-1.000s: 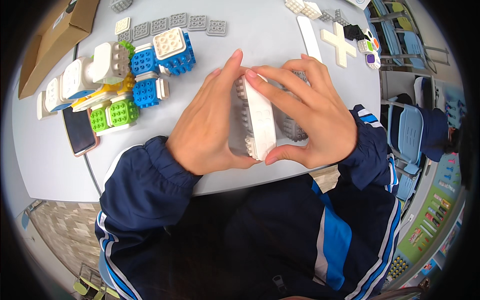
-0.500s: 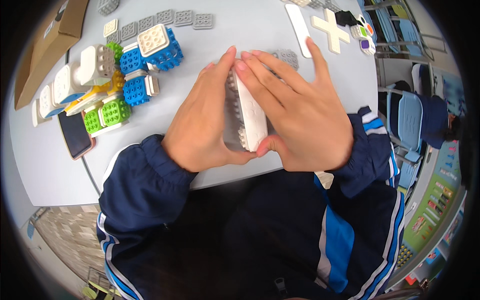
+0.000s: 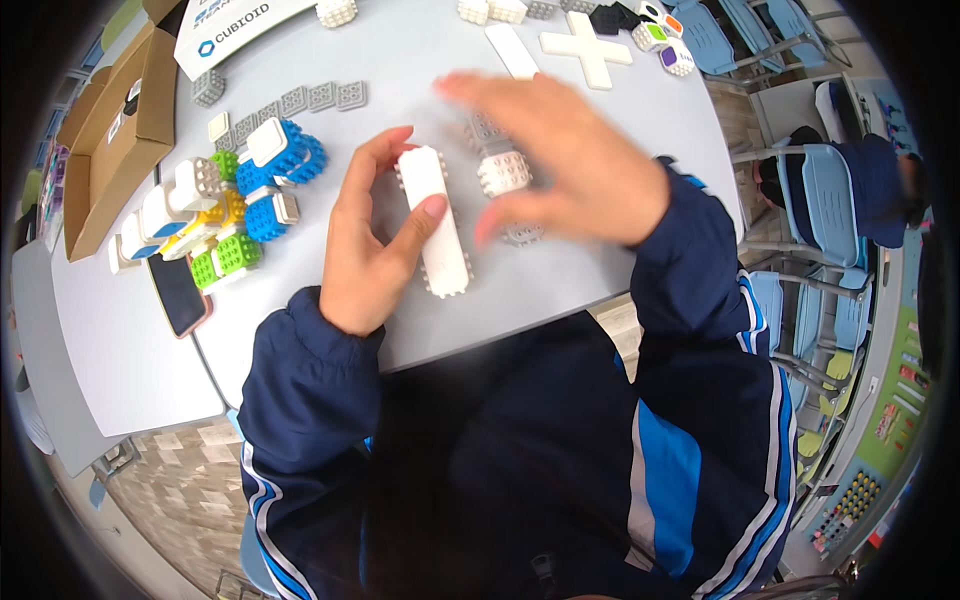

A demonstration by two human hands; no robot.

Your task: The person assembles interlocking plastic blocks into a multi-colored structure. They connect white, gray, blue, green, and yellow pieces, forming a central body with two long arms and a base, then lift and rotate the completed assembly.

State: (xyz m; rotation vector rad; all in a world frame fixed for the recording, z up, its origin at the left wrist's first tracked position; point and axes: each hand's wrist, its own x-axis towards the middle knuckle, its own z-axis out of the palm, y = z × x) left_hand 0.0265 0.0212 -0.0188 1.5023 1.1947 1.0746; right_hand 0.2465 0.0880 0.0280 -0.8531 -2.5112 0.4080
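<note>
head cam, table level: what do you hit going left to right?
Cardboard box → dark phone → cluster of blue, green, yellow and white blocks → left hand → long white block under its thumb → blurred right hand over small studded cubes.

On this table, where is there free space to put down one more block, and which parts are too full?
Bare table lies between the grey tile row and the white cross. Another free patch is below the phone, toward the near edge. It is crowded around the coloured blocks and between the left hand and the blurred right hand.
</note>
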